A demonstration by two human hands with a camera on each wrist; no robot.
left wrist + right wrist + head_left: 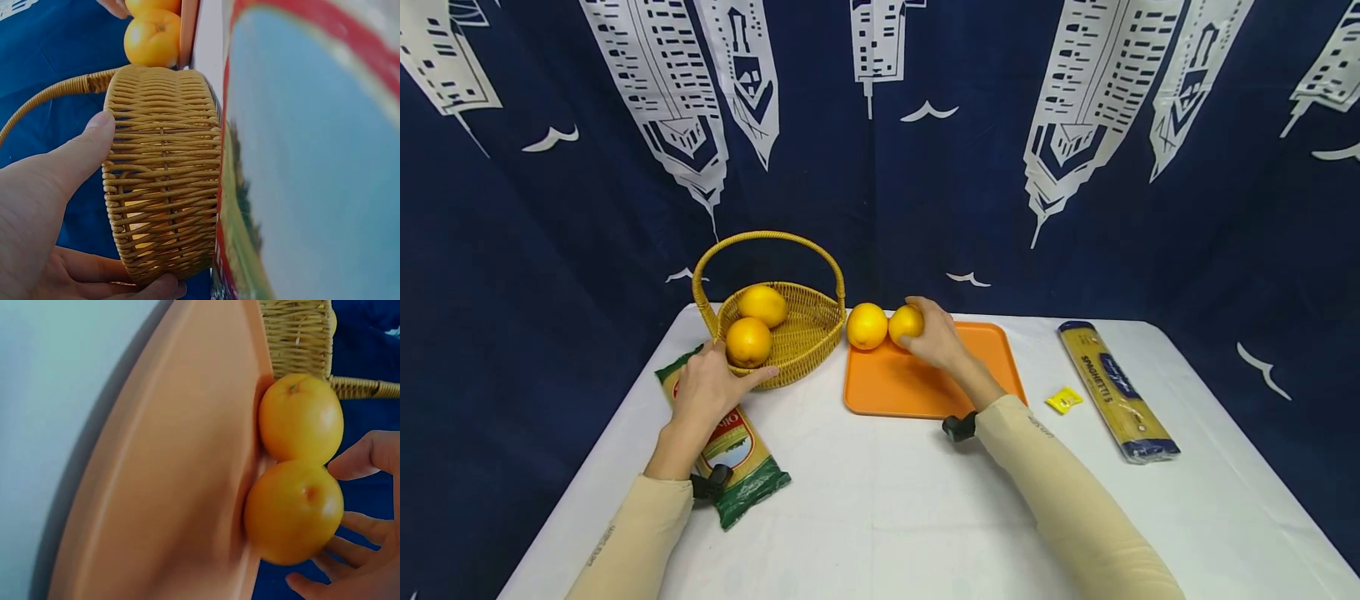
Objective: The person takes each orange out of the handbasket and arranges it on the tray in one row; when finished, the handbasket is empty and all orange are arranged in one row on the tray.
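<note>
A yellow wicker basket [808, 333] with a tall handle holds two oranges [748, 342] on its left side. My left hand [709, 387] grips its near left end, thumb on the rim and fingers round the woven side [165, 169]. On the far left edge of an orange tray [917, 387] sit two more oranges, side by side. My right hand [934, 337] holds the right one [294, 512] between thumb and fingers. The left one [301, 417] touches it and sits close to the basket.
Under my left forearm lies a green and gold food packet [745, 454], close against the basket. Right of the tray are a small yellow wrapped sweet [1064, 400] and a spaghetti packet [1116, 392]. A dark blue printed curtain [880, 200] hangs behind the white table [865, 517].
</note>
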